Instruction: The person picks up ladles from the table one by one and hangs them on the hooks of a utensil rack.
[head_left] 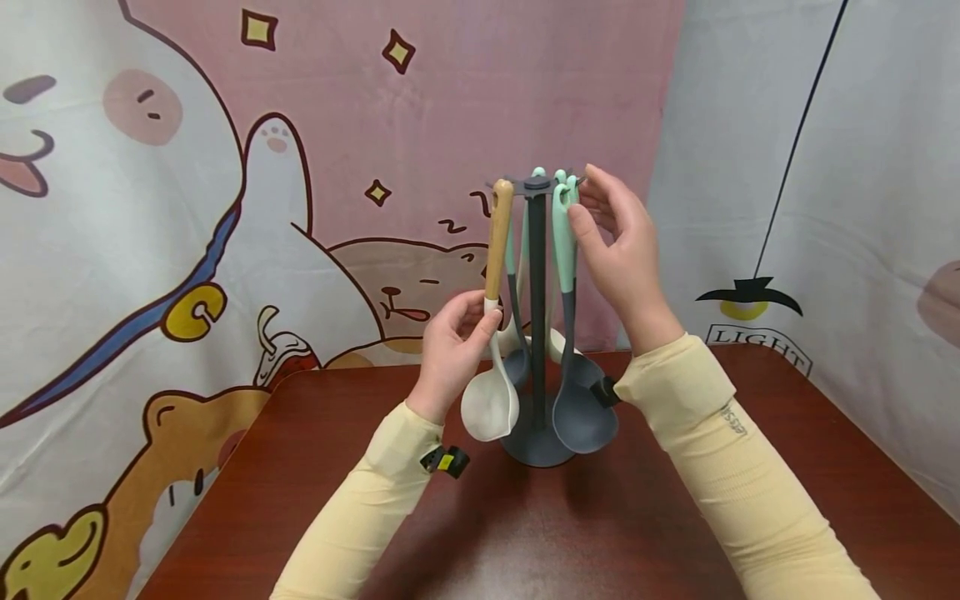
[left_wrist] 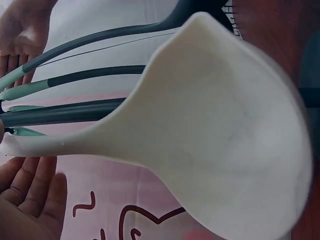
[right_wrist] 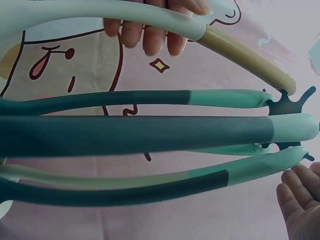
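Observation:
My left hand (head_left: pixel 453 350) pinches the white neck of a ladle (head_left: pixel 491 408) with a wooden handle (head_left: pixel 498 242). Its bowl has a pointed lip and fills much of the left wrist view. In the right wrist view the handle's top end meets a hook of the dark utensil rack (right_wrist: pixel 284 106); whether it hangs there I cannot tell. Beside the rack's top, my right hand (head_left: pixel 622 237) has its fingertips at the mint handle (head_left: pixel 562 237) of a dark grey ladle (head_left: pixel 585 417). Its fingers look loosely bent, and contact is hard to make out.
Other mint-handled utensils hang round the rack, including a dark one (head_left: pixel 516 367) behind the post. The rack's round base (head_left: pixel 540 454) stands on a reddish-brown table (head_left: pixel 360 467). A printed cloth (head_left: pixel 450 108) with cartoon animals hangs behind.

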